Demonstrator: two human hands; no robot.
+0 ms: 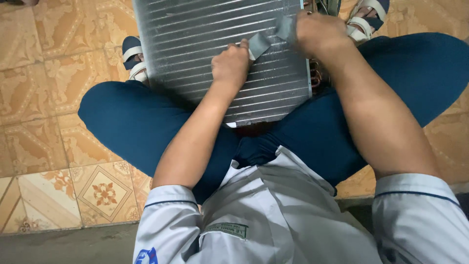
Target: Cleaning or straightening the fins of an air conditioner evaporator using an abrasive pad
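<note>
A finned metal radiator coil (pixel 195 34) leans between my knees, its silver fins facing me. A strip of grey tape (pixel 266 40) stretches across its upper right part. My left hand (pixel 230 64) pinches the tape's lower left end against the fins. My right hand (pixel 317 33) grips the other end near the coil's right edge. Copper tube bends (pixel 316 76) show along the right side of the coil.
I sit with legs in blue trousers (pixel 132 122) spread around the coil, feet in sandals (pixel 131 58) on a patterned beige tile floor (pixel 53 98). A grey concrete step (pixel 68 247) runs along the bottom.
</note>
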